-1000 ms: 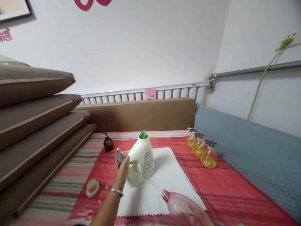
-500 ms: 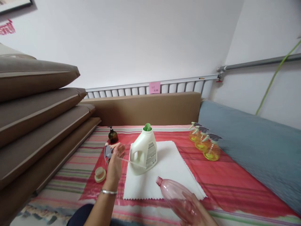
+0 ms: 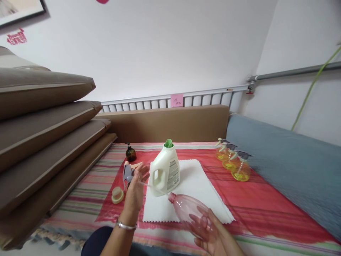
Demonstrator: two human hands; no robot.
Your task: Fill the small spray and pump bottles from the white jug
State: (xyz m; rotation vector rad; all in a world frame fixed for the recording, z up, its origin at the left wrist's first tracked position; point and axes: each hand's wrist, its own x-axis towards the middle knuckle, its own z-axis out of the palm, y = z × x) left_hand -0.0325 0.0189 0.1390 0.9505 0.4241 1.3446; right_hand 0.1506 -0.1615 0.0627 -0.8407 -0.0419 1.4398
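My left hand [image 3: 136, 188] is closed on a grey spray trigger head [image 3: 128, 174], whose thin clear tube [image 3: 153, 186] points to the right. A see-through pink spray bottle [image 3: 190, 211] lies tilted in my right hand [image 3: 210, 231], its neck turned up and left. The tube's tip meets the bottle's mouth; I cannot tell whether it is inside. Behind them a pale detergent jug [image 3: 173, 161] stands uncapped on a white cloth [image 3: 197, 177], with something green in its opening. A whitish round cap [image 3: 117, 195] lies left of my left hand.
Several spray bottles with yellow liquid [image 3: 241, 170] stand in a row at the right. A dark pump bottle [image 3: 130, 153] is at the back left. Stacked brown cushions [image 3: 53, 131] rise on the left, and a blue-grey padded edge [image 3: 282, 160] runs along the right.
The pink bottle has moved left and up, bringing its mouth to the tube's tip. Before, the two were apart. The view has shifted slightly.
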